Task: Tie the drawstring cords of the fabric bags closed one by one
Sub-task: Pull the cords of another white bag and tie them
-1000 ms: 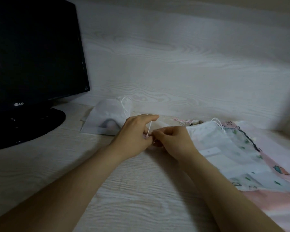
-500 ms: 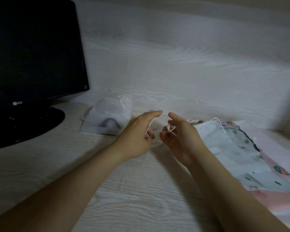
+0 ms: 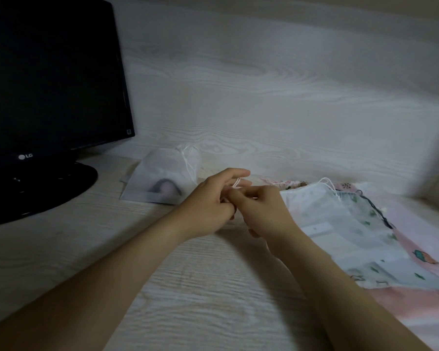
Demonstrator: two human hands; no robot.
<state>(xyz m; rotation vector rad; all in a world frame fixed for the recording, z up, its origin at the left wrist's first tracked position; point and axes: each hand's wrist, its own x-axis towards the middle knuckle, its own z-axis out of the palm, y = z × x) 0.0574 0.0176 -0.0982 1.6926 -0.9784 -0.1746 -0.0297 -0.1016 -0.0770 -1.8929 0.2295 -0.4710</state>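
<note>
Left hand (image 3: 208, 202): grip is pinching the cord (image 3: 236, 184), lying at 1 o'clock.
Right hand (image 3: 262, 211): grip is pinching it too, touching.

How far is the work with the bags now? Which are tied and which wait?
Seemingly done: the white bag by the monitor lies aside, its mouth gathered. In hand: the left hand and right hand pinch a white cord between them; its bag is hidden behind them. Left: the pile of bags on the right, the top one flat with a loose cord.
</note>
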